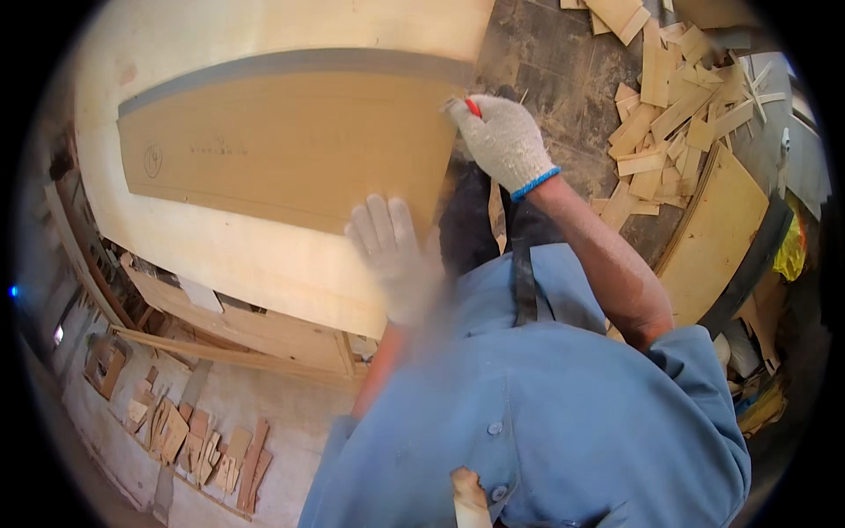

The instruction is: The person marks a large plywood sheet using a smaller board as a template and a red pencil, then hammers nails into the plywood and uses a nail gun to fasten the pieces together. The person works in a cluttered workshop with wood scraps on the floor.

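Note:
A long brown cardboard-like template (290, 145) with a curved far edge and pencilled marks lies on a pale plywood sheet (238, 251). A grey band runs along its far edge. My left hand (387, 242), in a white knit glove, rests with its fingers stretched out over the template's near edge; its wrist is blurred. At the template's right end, my right hand (502, 132) wears a similar glove with a blue cuff. Its fingers are closed around a slim red pencil (473, 107), mostly hidden by the glove.
Scrap wood pieces (660, 114) lie heaped on the dark floor at the far right. Curved plywood panels (717, 233) lean below them. Offcuts (202, 449) are lined up on the floor at the lower left, beside a wooden frame (238, 330). A wooden stick (471, 502) shows against my blue shirt.

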`<state>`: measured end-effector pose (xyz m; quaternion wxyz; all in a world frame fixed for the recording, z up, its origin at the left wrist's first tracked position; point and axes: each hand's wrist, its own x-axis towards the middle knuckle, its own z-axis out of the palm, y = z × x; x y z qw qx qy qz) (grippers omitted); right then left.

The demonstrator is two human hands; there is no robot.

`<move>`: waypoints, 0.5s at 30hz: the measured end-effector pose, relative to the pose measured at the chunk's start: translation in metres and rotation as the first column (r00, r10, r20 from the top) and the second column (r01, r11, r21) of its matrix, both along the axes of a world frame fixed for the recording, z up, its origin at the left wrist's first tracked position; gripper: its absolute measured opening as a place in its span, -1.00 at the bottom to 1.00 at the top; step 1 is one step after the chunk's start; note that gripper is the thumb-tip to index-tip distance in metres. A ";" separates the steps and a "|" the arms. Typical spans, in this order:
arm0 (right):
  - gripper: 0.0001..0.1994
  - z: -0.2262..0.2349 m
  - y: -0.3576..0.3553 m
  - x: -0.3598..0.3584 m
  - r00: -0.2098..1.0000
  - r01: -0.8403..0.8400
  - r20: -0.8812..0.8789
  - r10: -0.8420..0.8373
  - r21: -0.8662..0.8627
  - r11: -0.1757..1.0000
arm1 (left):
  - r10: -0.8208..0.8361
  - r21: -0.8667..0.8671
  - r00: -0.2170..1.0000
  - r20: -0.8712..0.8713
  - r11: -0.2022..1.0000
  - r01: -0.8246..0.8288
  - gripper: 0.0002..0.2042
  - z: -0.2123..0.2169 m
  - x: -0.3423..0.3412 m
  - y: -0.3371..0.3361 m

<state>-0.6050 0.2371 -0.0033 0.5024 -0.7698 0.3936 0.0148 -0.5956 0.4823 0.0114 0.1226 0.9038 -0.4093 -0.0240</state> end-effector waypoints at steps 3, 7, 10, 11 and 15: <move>-0.56 -0.001 -0.002 0.000 0.998 -0.047 -0.038 0.047 -0.016 0.999 | -0.006 -0.021 1.000 -0.003 1.000 0.006 -0.18 -0.001 0.001 0.000; -0.59 0.002 -0.003 0.001 0.996 -0.063 -0.067 0.064 0.022 0.998 | 0.060 0.058 0.996 -0.063 0.997 -0.057 -0.19 0.004 -0.003 -0.003; -0.60 0.005 -0.002 0.002 0.998 -0.043 -0.046 0.044 0.024 0.999 | 0.086 0.120 0.992 -0.097 0.990 -0.074 -0.20 0.006 -0.002 -0.005; -0.61 0.005 -0.002 0.002 0.998 -0.042 -0.038 0.043 0.017 0.999 | 0.075 0.099 0.994 -0.080 0.993 -0.067 -0.20 0.006 -0.002 -0.005; -0.62 0.003 -0.004 0.000 0.992 -0.095 -0.079 0.095 0.001 0.995 | 0.026 0.034 1.000 0.015 0.999 -0.027 -0.21 0.000 -0.003 -0.001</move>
